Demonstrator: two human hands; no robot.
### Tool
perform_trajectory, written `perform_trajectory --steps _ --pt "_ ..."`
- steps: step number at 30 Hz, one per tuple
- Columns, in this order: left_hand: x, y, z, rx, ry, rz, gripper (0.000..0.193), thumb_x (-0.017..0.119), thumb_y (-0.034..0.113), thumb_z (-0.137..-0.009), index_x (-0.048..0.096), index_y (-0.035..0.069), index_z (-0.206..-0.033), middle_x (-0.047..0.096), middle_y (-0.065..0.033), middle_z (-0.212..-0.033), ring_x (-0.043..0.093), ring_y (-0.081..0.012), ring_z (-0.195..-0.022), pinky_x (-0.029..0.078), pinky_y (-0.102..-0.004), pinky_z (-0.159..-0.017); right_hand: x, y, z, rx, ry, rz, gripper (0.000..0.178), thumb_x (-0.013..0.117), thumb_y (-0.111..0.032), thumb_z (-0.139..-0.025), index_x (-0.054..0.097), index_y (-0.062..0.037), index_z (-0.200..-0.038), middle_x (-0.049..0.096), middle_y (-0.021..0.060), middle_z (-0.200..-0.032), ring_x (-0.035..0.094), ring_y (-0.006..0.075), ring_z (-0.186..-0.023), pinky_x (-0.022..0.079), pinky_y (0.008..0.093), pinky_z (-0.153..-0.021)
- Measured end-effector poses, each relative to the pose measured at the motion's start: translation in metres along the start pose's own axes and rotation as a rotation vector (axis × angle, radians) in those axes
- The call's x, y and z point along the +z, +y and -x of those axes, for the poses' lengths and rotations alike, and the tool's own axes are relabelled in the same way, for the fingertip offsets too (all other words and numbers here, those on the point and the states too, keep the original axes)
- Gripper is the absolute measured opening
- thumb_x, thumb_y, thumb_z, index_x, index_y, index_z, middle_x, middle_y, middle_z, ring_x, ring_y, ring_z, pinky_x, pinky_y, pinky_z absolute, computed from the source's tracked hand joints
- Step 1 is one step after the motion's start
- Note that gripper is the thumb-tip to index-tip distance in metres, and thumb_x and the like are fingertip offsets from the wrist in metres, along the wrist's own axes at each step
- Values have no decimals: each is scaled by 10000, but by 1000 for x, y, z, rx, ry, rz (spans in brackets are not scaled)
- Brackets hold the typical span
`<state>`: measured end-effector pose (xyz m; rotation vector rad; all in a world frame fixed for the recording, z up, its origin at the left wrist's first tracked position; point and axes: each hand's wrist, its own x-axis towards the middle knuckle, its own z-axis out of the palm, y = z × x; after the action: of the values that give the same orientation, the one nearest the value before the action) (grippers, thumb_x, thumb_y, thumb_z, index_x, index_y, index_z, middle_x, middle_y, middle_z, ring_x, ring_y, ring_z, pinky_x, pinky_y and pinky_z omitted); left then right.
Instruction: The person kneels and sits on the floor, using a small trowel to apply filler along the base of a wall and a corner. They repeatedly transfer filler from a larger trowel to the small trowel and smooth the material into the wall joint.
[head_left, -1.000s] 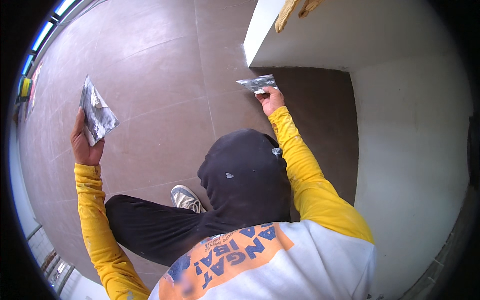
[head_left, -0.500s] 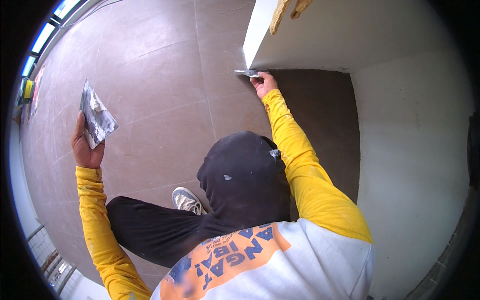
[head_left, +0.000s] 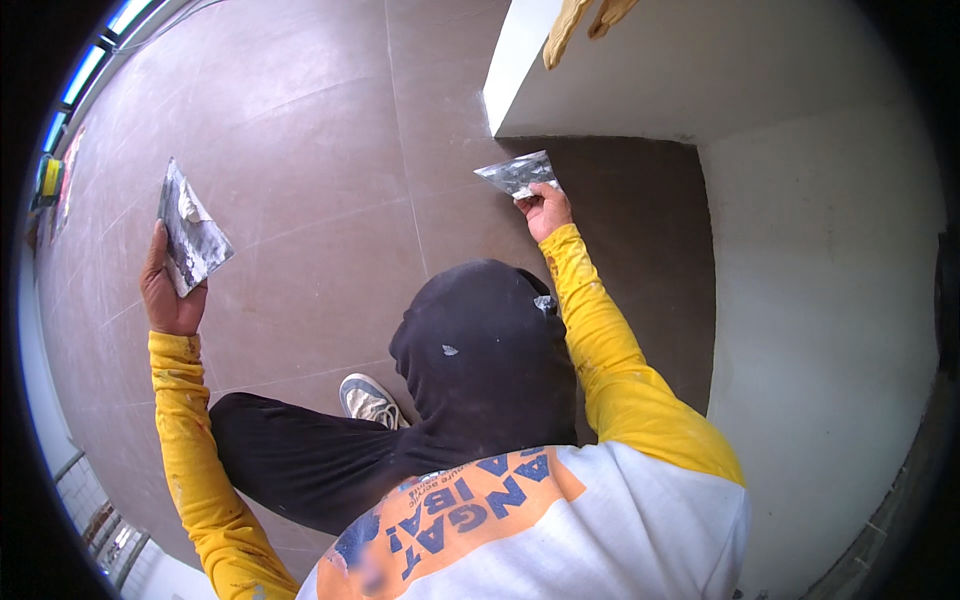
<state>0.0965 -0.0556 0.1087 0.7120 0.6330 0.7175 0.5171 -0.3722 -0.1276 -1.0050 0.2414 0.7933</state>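
Hands: 2 obs., both occupied. L hand (head_left: pixel 172 298) grips 1 flat metal plate (head_left: pixel 203 245) by its near end, at left, tilted, w/ white paste (head_left: pixel 188 207) lumped and smeared on face. R hand (head_left: pixel 547 212) pinches 1 flat scraper (head_left: pixel 518 174), white-smeared, far side, right of ctr., near wall corner (head_left: pixel 494 132); contact w/ wall: can't tell. Sleeves (head_left: pixel 185 425): 2, yellow, stained. Shoe (head_left: pixel 370 401): 1 vis., on brown floor (head_left: pixel 300 180) betw. hands, nearer side. Far right: 2 tan pcs. (head_left: pixel 566 32), ID unclear.
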Motion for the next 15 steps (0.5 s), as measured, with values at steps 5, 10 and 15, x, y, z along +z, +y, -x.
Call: perform_trajectory --steps 5,10,15 --pt "-3 0 0 1 28 18 290 537 214 -977 595 31 -1194 675 -104 -1121 678 -200 -970 572 -350 -840 -9 1 -42 7 39 -76 262 630 -27 -726 553 -52 -975 606 90 -909 616 252 -808 555 405 -647" --pt "-7 1 -1 -21 -43 31 304 538 220 -978 587 19 -1201 661 -112 -1153 664 -220 -1016 548 -374 -896 -6 -1 -62 -12 10 -100 201 658 -31 -741 560 -52 -915 604 91 -885 601 255 -796 551 420 -692" --pt "-7 3 -1 -41 -55 32 302 541 220 -976 591 19 -1196 663 -111 -1150 665 -219 -1014 548 -370 -894 -2 -1 -75 -24 -22 -117 217 665 -22 -741 565 -47 -931 606 96 -881 599 254 -788 559 406 -683"
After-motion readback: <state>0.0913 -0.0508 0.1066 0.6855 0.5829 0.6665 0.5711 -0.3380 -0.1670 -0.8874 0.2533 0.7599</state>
